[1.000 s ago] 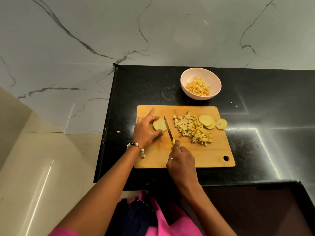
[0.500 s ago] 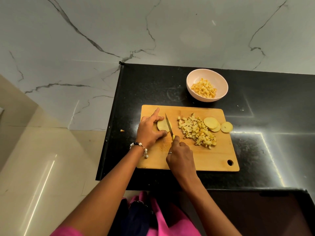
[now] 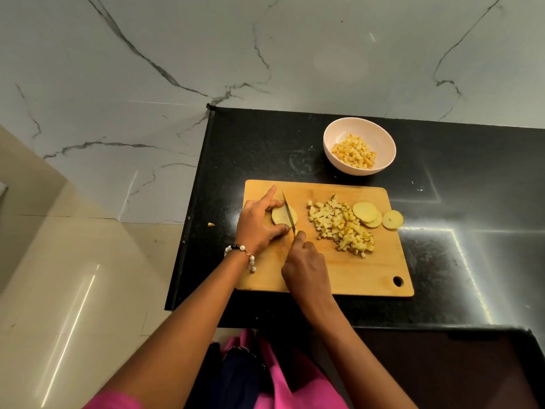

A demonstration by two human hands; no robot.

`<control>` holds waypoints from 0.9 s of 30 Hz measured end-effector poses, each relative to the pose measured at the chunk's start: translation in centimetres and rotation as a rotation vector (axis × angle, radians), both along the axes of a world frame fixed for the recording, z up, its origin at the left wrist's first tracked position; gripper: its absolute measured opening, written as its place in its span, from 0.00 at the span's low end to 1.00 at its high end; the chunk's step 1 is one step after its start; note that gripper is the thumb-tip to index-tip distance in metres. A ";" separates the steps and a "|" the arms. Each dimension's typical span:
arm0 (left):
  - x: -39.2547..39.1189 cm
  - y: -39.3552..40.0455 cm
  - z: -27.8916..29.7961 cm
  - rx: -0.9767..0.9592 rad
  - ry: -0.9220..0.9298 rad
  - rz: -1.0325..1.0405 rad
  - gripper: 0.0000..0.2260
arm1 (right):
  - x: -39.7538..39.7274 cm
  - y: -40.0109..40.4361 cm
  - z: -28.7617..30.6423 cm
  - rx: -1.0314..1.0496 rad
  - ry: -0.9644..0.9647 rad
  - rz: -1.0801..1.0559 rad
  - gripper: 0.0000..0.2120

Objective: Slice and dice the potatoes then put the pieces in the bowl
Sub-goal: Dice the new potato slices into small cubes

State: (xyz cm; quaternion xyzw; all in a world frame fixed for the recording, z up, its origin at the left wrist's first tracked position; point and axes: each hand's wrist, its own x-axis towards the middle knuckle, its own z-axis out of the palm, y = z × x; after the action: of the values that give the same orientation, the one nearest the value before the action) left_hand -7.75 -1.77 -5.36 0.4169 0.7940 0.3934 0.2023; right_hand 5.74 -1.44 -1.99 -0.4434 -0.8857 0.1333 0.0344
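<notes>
Potato pieces [image 3: 342,225] on board [image 3: 348,270]; black counter [image 3: 259,143]; marble wall [image 3: 265,48].

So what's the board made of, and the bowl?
The cutting board looks like wood, maybe bamboo: tan, matte, with faint grain lines. The bowl looks like smooth pale pink plastic or ceramic; its even, softly shiny wall doesn't settle which.

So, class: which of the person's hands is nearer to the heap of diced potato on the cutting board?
Right. The right hand holds the knife just left of the diced potato; the left hand grips the potato slice farther left.
</notes>
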 end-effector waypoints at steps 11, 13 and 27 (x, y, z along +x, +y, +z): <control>0.1 -0.1 -0.3 0.011 0.025 0.004 0.41 | 4.8 -3.4 -0.5 -0.037 -0.085 0.010 0.31; 0.0 -0.1 -0.2 0.004 0.021 -0.010 0.41 | 4.8 -3.1 -0.1 -0.068 -0.033 -0.001 0.28; -0.3 -0.8 0.0 0.073 0.065 -0.057 0.41 | 1.4 -0.1 0.0 -0.024 0.071 0.004 0.24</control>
State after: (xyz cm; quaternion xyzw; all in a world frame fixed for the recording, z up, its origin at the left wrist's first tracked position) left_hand -8.08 -2.57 -5.35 0.4590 0.7730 0.4025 0.1723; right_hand 7.16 -1.49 -1.95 -0.4371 -0.8831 0.1595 0.0602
